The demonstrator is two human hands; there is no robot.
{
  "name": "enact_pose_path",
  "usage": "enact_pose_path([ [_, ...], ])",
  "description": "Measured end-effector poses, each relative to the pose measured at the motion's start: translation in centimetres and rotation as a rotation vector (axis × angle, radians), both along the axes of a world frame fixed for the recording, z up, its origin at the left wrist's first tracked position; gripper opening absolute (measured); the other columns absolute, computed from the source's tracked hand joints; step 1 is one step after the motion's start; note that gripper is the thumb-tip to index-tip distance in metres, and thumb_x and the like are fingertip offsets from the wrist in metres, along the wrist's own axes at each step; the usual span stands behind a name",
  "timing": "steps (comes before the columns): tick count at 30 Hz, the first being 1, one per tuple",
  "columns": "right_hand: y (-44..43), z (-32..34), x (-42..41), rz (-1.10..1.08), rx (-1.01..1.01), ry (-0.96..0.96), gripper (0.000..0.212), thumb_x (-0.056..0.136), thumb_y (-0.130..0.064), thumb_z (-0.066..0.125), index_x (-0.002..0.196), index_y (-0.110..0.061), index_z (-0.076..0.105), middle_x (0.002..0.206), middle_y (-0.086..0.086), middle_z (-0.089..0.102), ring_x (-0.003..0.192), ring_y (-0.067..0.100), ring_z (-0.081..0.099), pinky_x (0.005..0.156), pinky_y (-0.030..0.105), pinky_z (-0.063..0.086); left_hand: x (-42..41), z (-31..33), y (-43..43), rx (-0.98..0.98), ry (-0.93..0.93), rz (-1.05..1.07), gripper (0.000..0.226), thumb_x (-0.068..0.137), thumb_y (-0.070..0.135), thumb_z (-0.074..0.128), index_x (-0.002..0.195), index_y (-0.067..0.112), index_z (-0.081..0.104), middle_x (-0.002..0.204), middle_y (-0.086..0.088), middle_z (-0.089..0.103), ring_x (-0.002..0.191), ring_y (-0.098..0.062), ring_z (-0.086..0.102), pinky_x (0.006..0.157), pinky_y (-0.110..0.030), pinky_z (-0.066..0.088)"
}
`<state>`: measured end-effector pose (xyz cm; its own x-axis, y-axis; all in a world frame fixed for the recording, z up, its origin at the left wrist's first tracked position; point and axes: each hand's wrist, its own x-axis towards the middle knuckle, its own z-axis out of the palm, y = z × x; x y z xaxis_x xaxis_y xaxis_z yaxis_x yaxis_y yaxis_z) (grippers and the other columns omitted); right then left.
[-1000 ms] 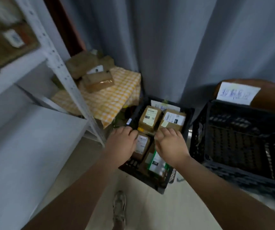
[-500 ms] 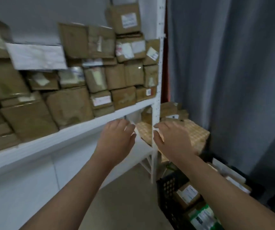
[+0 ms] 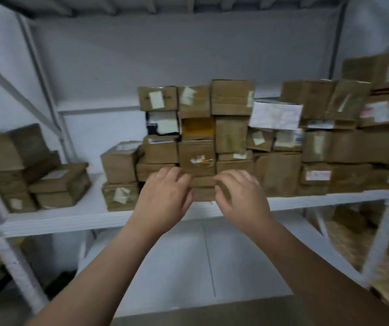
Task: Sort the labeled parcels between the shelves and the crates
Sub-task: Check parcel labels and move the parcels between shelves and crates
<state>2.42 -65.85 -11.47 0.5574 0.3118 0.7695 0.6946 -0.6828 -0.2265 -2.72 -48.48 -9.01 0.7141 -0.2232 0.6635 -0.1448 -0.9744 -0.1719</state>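
Note:
A white metal shelf carries a wall of stacked brown labeled parcels. At the bottom middle of that stack lies a flat brown parcel. My left hand has its fingers curled over the parcel's left end. My right hand wraps around its right end. Both hands cover the ends, and the picture is blurred there. No crate shows in this view.
A smaller pile of parcels sits at the shelf's left end, with bare board between it and the main stack. White shelf posts stand at left and right. A yellow checked cloth with a parcel lies at lower right.
The view has swung up and left from the black crates on the floor to the shelf. Both empty hands rose from the crate and reached the bottom parcel of the stack.

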Motion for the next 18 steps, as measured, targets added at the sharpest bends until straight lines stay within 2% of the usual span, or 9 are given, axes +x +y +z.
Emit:
enact_pose_path([
  [5,11.7,1.0,0.5,0.090,-0.009,0.079,0.036,0.093,-0.025,0.051,0.129,-0.018,0.056,0.130,0.000,0.056,0.122,0.021,0.046,0.103,0.037,0.034,-1.7,1.2,11.5,0.016,0.020,0.173,0.037,0.090,0.034,0.053,0.120,0.014,0.059,0.113,-0.009,0.059,0.101,-0.032,0.055,0.084,-0.041,0.044],
  [9,18.3,1.1,2.3,0.077,-0.069,0.154,0.046,0.096,-0.031,0.046,0.141,-0.021,0.042,0.145,-0.001,0.041,0.135,0.018,0.032,0.111,0.037,0.026,-0.9,1.1,17.5,0.080,0.036,0.201,0.041,0.081,0.027,0.068,0.117,0.008,0.062,0.108,-0.015,0.063,0.095,-0.036,0.059,0.076,-0.042,0.048],
  [11,20.5,1.1,3.6,0.052,-0.112,0.182,0.048,0.096,-0.033,0.045,0.142,-0.021,0.039,0.148,-0.001,0.037,0.137,0.017,0.029,0.111,0.036,0.025,0.7,0.7,19.6,0.088,0.057,0.200,0.044,0.082,0.028,0.066,0.121,0.009,0.059,0.111,-0.015,0.062,0.097,-0.035,0.059,0.077,-0.042,0.047],
  [13,22.0,0.9,5.1,0.046,-0.132,0.197,0.048,0.097,-0.033,0.044,0.143,-0.021,0.038,0.149,-0.002,0.037,0.138,0.017,0.028,0.111,0.035,0.024,2.9,0.1,21.3,0.083,0.094,0.204,0.048,0.087,0.031,0.058,0.130,0.012,0.051,0.123,-0.012,0.056,0.108,-0.032,0.053,0.085,-0.040,0.044],
  [18,25.1,0.6,8.7,0.056,-0.127,0.234,0.049,0.095,-0.031,0.045,0.142,-0.018,0.039,0.145,0.000,0.039,0.134,0.018,0.031,0.108,0.035,0.029,9.3,-0.3,24.6,0.062,0.147,0.229,0.063,0.091,0.036,0.050,0.147,0.019,0.024,0.148,-0.009,0.030,0.130,-0.026,0.036,0.099,-0.035,0.037],
])
